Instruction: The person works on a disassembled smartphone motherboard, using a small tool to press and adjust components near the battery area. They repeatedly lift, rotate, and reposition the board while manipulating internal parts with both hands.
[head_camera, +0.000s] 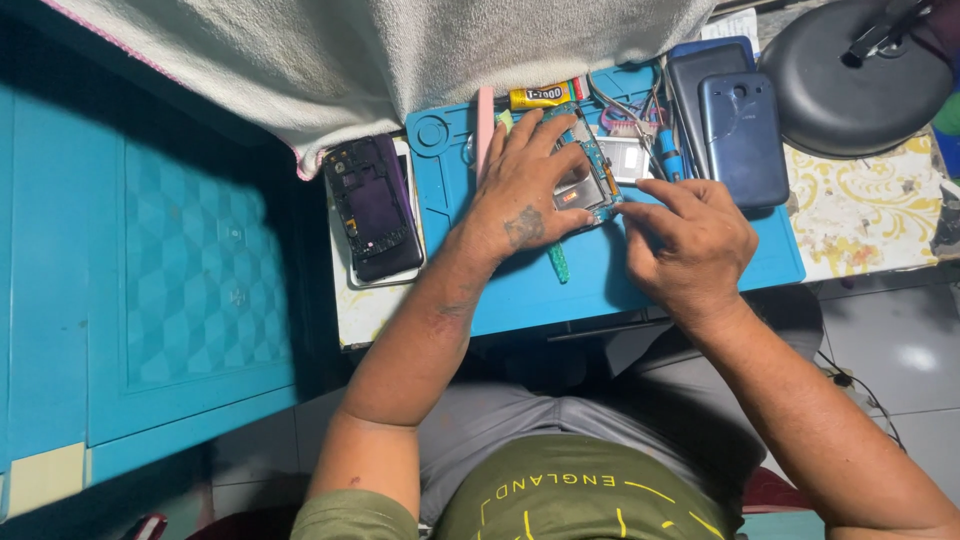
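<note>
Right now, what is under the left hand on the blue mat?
The left hand presses on a phone circuit board lying on the blue mat. The board's left part is covered by the fingers.

Teal panelled cabinet (150, 260) fills the left, pale floor tiles (900, 350) lower right, white towel (400, 50) draped along the top edge.

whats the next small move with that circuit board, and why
Probably lift the circuit board edge gently with the right hand. Its fingertips already pinch the board's near corner, while the left hand presses it flat on the blue mat.
</note>
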